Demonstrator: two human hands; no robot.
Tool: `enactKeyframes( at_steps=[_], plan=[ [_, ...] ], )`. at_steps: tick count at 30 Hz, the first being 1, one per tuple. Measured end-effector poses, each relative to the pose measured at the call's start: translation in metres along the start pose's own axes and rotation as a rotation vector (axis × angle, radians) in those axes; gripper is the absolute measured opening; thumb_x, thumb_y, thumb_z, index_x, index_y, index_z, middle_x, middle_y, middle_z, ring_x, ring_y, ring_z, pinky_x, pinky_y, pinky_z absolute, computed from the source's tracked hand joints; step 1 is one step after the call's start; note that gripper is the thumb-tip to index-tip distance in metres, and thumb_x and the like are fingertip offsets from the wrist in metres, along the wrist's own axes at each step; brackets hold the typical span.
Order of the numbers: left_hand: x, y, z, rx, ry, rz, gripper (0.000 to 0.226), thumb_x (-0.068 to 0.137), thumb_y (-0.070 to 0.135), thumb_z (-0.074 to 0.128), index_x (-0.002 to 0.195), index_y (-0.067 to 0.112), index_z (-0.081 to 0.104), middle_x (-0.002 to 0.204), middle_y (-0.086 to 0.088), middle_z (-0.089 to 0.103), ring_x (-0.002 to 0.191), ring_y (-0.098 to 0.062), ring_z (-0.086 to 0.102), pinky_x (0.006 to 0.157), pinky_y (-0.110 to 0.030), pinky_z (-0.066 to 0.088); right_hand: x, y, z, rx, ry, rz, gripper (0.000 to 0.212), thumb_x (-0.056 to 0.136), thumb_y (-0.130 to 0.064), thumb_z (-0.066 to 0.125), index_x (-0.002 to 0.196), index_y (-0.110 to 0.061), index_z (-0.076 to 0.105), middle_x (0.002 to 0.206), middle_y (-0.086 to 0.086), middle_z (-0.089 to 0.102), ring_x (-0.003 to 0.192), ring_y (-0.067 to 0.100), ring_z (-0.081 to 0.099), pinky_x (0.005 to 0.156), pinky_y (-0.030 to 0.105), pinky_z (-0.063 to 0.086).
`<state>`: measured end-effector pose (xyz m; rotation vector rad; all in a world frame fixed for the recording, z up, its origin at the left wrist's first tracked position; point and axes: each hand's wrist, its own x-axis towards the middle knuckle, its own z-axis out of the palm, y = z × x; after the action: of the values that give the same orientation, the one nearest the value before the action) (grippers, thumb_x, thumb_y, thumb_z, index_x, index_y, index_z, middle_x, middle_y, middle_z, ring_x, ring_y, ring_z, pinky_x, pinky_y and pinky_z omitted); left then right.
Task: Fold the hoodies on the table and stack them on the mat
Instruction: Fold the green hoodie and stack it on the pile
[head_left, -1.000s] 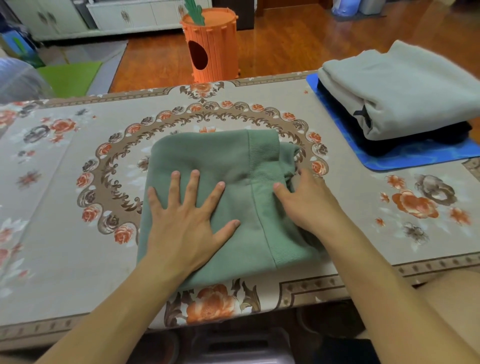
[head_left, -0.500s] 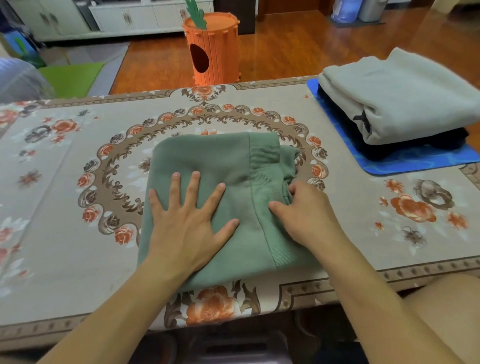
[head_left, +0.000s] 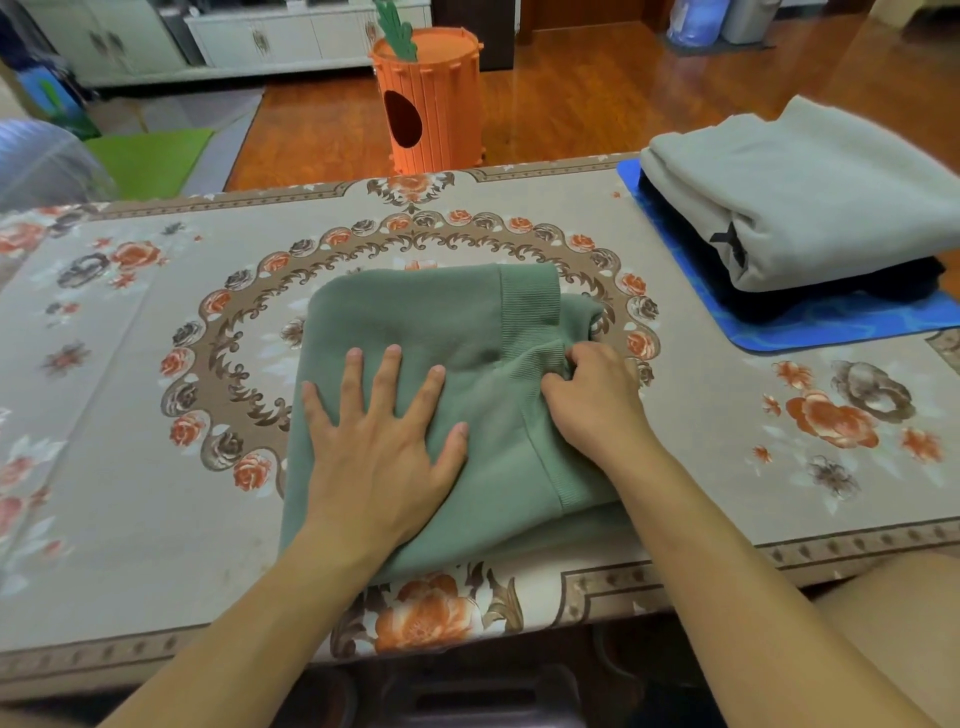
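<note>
Near the front edge of the bench (head_left: 130, 467), at its middle, the green hoodie (head_left: 415, 322) lies folded into a thick pad; the left hand (head_left: 379, 457) presses flat on it with fingers straight and spread, while the right hand (head_left: 597, 400) has its fingers curled into the ribbed band at the pad's right side, pinching the cloth. Judged from its bulk and soft creases, the hoodie is light, limp and non-slippery, and will sag or unfold if lifted by one edge. Support it from beneath on both sides when carrying it to the blue mat (head_left: 831, 322) at the far right corner, where a grey hoodie (head_left: 805, 208) already lies on a dark one (head_left: 883, 286).
</note>
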<state>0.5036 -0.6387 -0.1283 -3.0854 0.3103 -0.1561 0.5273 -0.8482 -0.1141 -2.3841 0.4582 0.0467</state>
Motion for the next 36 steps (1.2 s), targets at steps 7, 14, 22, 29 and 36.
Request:
enactKeyframes(
  at_steps=[7,14,22,29,36],
  plan=[
    [-0.005,0.0,-0.002,-0.078,0.06,-0.007,0.065,0.095,0.063,0.031,0.151,0.035,0.044,0.162,-0.007,0.031,0.153,-0.034,0.017,0.117,-0.069,0.013,-0.021,-0.014,-0.01,0.032,0.359,-0.306,0.024,0.093,-0.027,0.065,0.076,-0.02,0.048,0.089,-0.005,0.05,0.084,0.015,0.044,0.07,0.022,0.024],
    [0.005,0.007,-0.011,-0.034,-0.024,0.096,0.07,0.095,0.073,0.004,0.158,0.046,0.017,0.17,-0.001,0.012,0.156,-0.032,0.002,0.117,-0.069,0.001,-0.026,0.018,-0.01,0.004,0.334,-0.081,0.025,0.09,-0.025,0.056,0.071,-0.015,0.043,0.076,-0.004,0.044,0.069,0.021,0.045,0.063,0.034,0.024],
    [0.008,0.014,-0.003,0.084,-0.091,0.158,0.079,0.088,0.083,-0.006,0.159,0.048,0.0,0.171,-0.003,-0.002,0.155,-0.04,-0.009,0.111,-0.076,-0.006,-0.022,-0.019,-0.022,-0.265,0.482,-0.325,0.056,0.086,-0.017,0.057,0.141,-0.012,0.044,0.147,0.014,0.037,0.129,0.039,0.037,0.101,0.051,0.038],
    [0.006,0.017,-0.006,0.079,-0.095,0.163,0.079,0.092,0.08,0.003,0.16,0.042,0.016,0.17,-0.003,0.011,0.155,-0.04,0.0,0.112,-0.075,-0.004,0.033,-0.033,0.018,-0.705,-0.029,-0.627,0.063,0.101,-0.059,0.023,0.159,-0.036,0.013,0.169,0.001,-0.001,0.154,0.031,-0.01,0.122,0.053,-0.009],
    [-0.014,0.024,-0.014,-0.117,-0.108,0.471,0.071,0.095,0.076,0.012,0.159,0.046,0.013,0.17,-0.001,0.014,0.157,-0.032,0.004,0.117,-0.069,-0.002,0.092,-0.011,0.0,-0.617,-0.266,-0.329,0.07,0.097,-0.068,0.019,0.157,-0.043,-0.006,0.168,0.002,0.003,0.154,0.027,0.0,0.12,0.057,-0.003]
  ],
)
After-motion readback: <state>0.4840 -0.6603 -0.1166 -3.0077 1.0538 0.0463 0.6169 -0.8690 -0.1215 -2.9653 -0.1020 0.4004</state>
